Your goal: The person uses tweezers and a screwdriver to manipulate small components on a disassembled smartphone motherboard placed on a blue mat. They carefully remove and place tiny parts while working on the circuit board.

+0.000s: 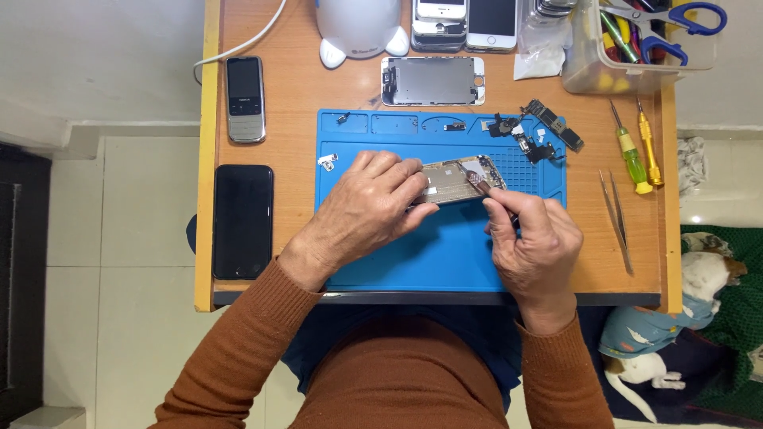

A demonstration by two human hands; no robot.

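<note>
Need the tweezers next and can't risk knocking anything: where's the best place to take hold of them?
Probably mid-length, pinching across both arms from above. The tweezers lie flat on the wooden table, right of the blue mat, tips toward the table's front edge. Come from the right: bare wood there, while the screwdrivers lie just beyond the top end.

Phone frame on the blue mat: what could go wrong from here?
The left hand only pins one end of the frame, so the tool in the right hand may slip and gouge it. Loose parts lie at the mat edge and could get knocked off.
</note>
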